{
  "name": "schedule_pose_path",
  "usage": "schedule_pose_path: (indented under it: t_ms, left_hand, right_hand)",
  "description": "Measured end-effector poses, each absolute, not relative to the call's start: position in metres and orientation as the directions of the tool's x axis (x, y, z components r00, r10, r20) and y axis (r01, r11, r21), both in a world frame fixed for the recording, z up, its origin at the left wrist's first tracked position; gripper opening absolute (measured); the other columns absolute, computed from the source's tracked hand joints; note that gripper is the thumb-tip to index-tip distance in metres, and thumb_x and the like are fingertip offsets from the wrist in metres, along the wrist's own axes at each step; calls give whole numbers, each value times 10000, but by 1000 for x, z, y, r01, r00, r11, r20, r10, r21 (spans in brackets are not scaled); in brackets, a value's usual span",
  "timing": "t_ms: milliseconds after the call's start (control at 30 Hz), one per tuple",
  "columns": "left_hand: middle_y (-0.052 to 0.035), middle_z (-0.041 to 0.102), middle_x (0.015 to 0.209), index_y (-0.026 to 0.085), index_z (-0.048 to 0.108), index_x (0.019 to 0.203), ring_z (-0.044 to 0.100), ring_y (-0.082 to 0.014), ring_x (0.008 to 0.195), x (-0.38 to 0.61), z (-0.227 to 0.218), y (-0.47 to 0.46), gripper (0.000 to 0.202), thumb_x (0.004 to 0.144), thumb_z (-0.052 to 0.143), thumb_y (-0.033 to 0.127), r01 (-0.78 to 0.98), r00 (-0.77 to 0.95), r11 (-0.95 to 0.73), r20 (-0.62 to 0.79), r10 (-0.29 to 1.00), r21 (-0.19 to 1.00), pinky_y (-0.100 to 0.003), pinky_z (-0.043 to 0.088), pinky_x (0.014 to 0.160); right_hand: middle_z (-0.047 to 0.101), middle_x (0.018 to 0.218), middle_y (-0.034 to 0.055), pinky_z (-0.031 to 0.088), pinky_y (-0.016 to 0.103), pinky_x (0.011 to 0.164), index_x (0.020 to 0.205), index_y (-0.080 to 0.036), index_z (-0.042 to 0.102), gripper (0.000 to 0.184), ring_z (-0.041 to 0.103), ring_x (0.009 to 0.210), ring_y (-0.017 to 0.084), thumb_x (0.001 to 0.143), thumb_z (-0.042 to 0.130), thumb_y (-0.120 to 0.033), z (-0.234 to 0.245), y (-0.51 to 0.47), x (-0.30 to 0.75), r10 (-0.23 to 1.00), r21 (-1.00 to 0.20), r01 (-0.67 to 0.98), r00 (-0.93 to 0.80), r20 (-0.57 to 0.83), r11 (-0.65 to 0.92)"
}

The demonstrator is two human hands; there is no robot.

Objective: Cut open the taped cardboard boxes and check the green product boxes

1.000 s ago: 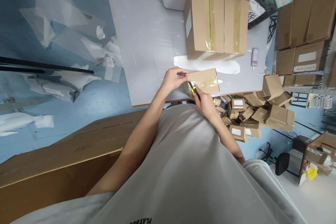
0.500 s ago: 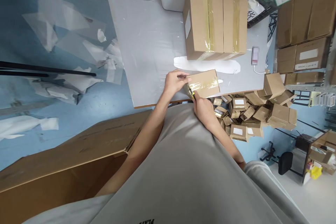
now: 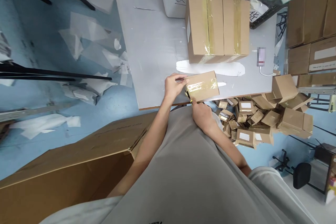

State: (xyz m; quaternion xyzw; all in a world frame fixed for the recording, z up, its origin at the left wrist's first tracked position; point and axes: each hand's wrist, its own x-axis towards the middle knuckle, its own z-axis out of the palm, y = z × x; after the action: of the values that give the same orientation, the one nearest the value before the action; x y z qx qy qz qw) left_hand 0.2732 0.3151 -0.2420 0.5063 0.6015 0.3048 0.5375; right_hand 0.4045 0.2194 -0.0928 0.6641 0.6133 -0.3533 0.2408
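A small cardboard box (image 3: 204, 92), with shiny clear tape along its top, lies at the table's near edge. My left hand (image 3: 173, 86) is closed at the box's left end, thumb and fingers pinching its edge. My right hand (image 3: 202, 114) is wrapped round a slim yellow utility knife (image 3: 191, 101), mostly hidden by the fingers, at the box's near left corner. Tape at that left end looks loose, and a dark gap shows there. Just beyond the box is a white paper strip (image 3: 210, 68) lying flat on the table.
Two taped cartons (image 3: 206, 28) stand on the grey table (image 3: 154, 49), beside a white foam box (image 3: 174, 1). A phone-like device (image 3: 261, 57) with a cable lies to the right. Many small cartons (image 3: 245, 112) are heaped off the near right edge. A large open carton (image 3: 86, 168) is at lower left.
My right hand has drawn slightly toward my body with the knife, along the box's left end. The left hand keeps its grip. The whole view has shifted a little.
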Motion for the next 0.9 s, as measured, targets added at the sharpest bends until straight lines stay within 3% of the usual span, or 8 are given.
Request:
schedule_pose_path:
  t_ms: [100, 200, 333, 433, 567, 700, 900]
  left_hand:
    - [-75, 846, 1111, 207, 904, 1039, 802, -249, 963, 273, -241, 314, 241, 818, 887, 301, 287, 92, 293, -331, 939, 912, -411, 683, 974]
    - [-89, 831, 1178, 206, 888, 1112, 794, -255, 1025, 272, -241, 309, 288, 853, 872, 330, 279, 100, 296, -334, 937, 914, -414, 689, 980]
    - [-108, 783, 1298, 214, 842, 1273, 771, -299, 1195, 279, -232, 297, 343, 944, 813, 306, 329, 37, 254, -281, 959, 909, -468, 667, 1076]
    - [-114, 727, 1464, 252, 802, 1367, 656, -364, 1457, 303, -216, 287, 386, 981, 789, 249, 465, 14, 74, -91, 996, 882, -581, 523, 1290]
    - [-70, 650, 1649, 305, 775, 1389, 432, -371, 1697, 354, -200, 274, 319, 1083, 689, 290, 570, 279, -190, 29, 960, 799, -679, 321, 1416]
    - [-86, 637, 1687, 287, 734, 1450, 432, -339, 1711, 389, -204, 265, 362, 1171, 505, 308, 593, 474, -329, 12, 881, 735, -701, 270, 1437]
    - [-92, 663, 1664, 275, 731, 1445, 459, -333, 1698, 398, -215, 261, 378, 1190, 458, 333, 648, 444, -331, 13, 896, 686, -697, 285, 1438]
  right_hand:
    - [838, 1222, 275, 658, 379, 923, 1748, -127, 443, 646, 848, 1147, 326, 1107, 384, -74, -91, 211, 412, 631, -131, 986, -39, -775, -100]
    - [852, 1213, 237, 650, 389, 913, 1776, -197, 433, 618, 847, 1111, 338, 1160, 384, -189, -87, 205, 431, 641, -189, 979, -93, -762, -82]
    - [861, 1231, 184, 624, 404, 923, 1810, -250, 397, 610, 846, 1046, 355, 1208, 369, -344, -85, 200, 482, 745, -252, 945, -15, -667, -206]
    - [830, 1343, 205, 610, 399, 984, 1775, -182, 457, 602, 830, 1120, 358, 1204, 344, -336, -99, 199, 527, 850, -277, 905, 147, -506, -322]
    - [782, 1464, 223, 610, 418, 1055, 1693, -124, 554, 589, 788, 1270, 366, 1177, 359, -332, -133, 202, 567, 916, -435, 838, 173, -363, -330]
    - [805, 1426, 203, 624, 443, 1057, 1670, -142, 577, 567, 806, 1223, 359, 1162, 401, -325, -159, 206, 579, 923, -528, 796, 97, -373, -296]
    - [797, 1438, 190, 620, 442, 1089, 1680, -154, 568, 553, 799, 1243, 332, 1163, 404, -262, -166, 217, 578, 913, -543, 791, 46, -404, -281]
